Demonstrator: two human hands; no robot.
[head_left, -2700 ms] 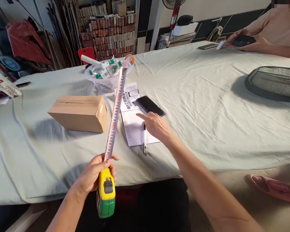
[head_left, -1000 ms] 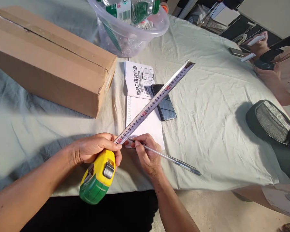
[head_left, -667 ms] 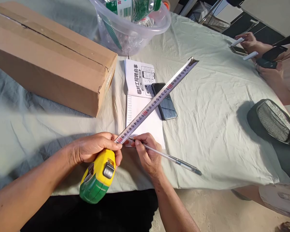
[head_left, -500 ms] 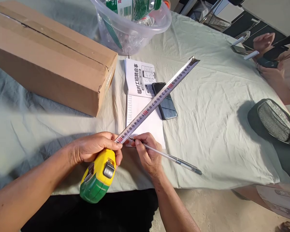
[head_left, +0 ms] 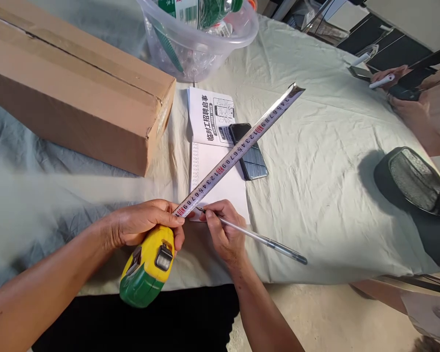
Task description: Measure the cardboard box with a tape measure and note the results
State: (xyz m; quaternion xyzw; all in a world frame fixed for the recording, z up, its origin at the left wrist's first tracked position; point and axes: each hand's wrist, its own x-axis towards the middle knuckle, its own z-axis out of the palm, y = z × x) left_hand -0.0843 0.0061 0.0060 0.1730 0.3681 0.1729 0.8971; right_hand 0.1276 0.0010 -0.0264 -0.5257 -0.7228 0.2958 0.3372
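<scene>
My left hand (head_left: 139, 227) grips a yellow and green tape measure (head_left: 148, 269) at the table's near edge. Its blade (head_left: 238, 151) is pulled out and slants up to the right over a white printed sheet (head_left: 212, 146) and a black phone (head_left: 248, 151). My right hand (head_left: 223, 232) pinches a clear pen (head_left: 264, 239), with the tip at the sheet's lower edge, just beside the blade's base.
A brown cardboard box (head_left: 73, 93) lies at the left. A clear plastic basin (head_left: 201, 39) with bottles stands behind the sheet. A black chair back (head_left: 410, 181) sits at the right. Another person's hands (head_left: 407, 88) hold a phone at the far right. Pale cloth (head_left: 315, 146) covers the table.
Since 2.7 s ago my right hand picked up the pen and the blade swung down to the right. Over the last second both hands stay nearly still.
</scene>
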